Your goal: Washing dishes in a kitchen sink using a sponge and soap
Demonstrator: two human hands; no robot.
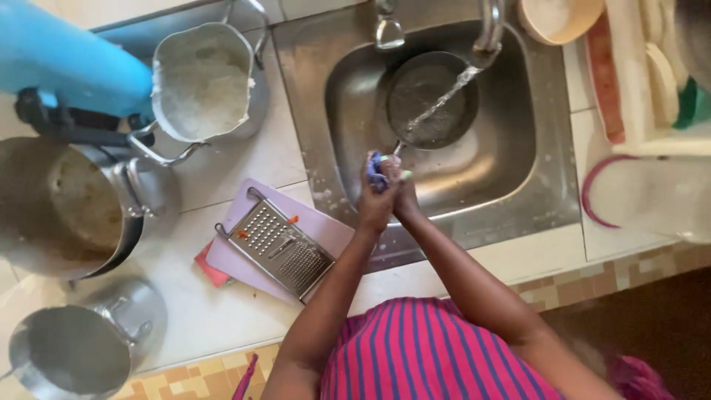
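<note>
Cloth, blue, bunched, wet.

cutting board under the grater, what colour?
Pale lilac cutting board, under the metal grater; head view.

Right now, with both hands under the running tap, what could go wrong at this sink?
1. The water stream strikes the hands at the sink's front edge, so it may splash onto the counter and the striped garment.
2. The left hand and right hand squeeze a wet blue cloth; it could slip into the basin.
3. The metal grater lies close to the left forearm, which might scrape against it.
</note>
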